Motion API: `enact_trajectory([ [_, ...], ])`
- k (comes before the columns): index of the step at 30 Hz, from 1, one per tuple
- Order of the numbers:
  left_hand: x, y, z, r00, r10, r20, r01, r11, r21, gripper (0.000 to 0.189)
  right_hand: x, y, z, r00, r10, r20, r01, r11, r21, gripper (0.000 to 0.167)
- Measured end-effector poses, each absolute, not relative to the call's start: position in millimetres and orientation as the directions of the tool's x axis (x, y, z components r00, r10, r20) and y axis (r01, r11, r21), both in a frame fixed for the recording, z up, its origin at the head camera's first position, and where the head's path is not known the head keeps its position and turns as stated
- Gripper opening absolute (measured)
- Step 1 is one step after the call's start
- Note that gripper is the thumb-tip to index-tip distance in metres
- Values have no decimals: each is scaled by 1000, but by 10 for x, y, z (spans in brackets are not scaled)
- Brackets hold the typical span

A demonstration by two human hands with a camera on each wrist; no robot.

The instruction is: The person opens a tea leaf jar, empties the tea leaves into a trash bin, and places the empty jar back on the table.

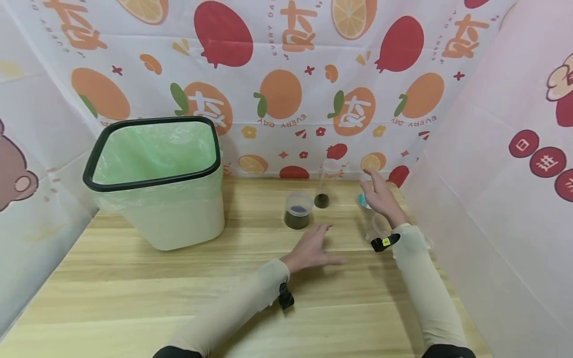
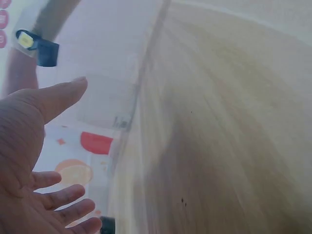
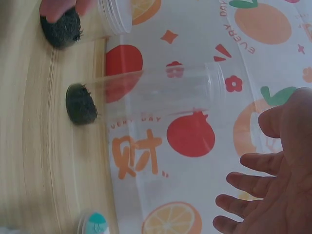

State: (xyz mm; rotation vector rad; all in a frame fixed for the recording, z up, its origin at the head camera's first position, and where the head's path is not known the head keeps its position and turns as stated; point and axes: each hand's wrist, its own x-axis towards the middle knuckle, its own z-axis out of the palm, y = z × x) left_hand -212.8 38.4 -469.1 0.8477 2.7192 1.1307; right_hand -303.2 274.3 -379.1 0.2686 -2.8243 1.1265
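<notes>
My left hand (image 1: 310, 252), fingers spread and holding nothing, hovers over the table just in front of a short clear jar (image 1: 297, 219) with dark shredded contents. Behind that jar stands a tall clear cylindrical jar (image 1: 328, 181) with a low layer of the same dark stuff; it shows whole in the right wrist view (image 3: 156, 87). To its right, my right hand (image 1: 384, 200) is raised, thumb and fingers apart, touching nothing visible. Below the right hand are a clear plastic container (image 1: 379, 226), partly hidden by the wrist, and a small teal-and-white round item (image 1: 363, 201).
A pale bin (image 1: 192, 219) with a black rim and green liner stands at the left of the wooden table (image 1: 134, 288). A fruit-printed sheet (image 1: 255, 99) hangs close behind the jars. A white printed sheet (image 1: 492, 238) bounds the right side. Dark specks (image 2: 183, 201) lie on the wood.
</notes>
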Motion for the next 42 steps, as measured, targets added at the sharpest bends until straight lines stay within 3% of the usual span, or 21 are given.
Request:
enact_trajectory([
  [13,-1914,-161,-4474,-881,452,139,394,541,743,95,-3145,2479,-3788,-979,-179,94,-195,714,-672,74],
  [17,-1866,-285,-4447,-891,426,154,383,528,758,92,-3166,2397,-3804,-980,-183,78,-184,684,-705,71],
  [26,-1809,-470,-4377,-927,335,170,337,541,770,87,-3318,2194,-3878,-972,-188,141,-228,615,-755,81],
  [33,-1825,-555,-4345,-938,290,189,323,539,778,83,-3396,2071,-3932,-964,-142,224,-264,617,-741,73],
  [42,-1796,-650,-4337,-941,249,230,333,544,770,83,-3390,1999,-4032,-966,-122,227,-249,663,-706,68],
])
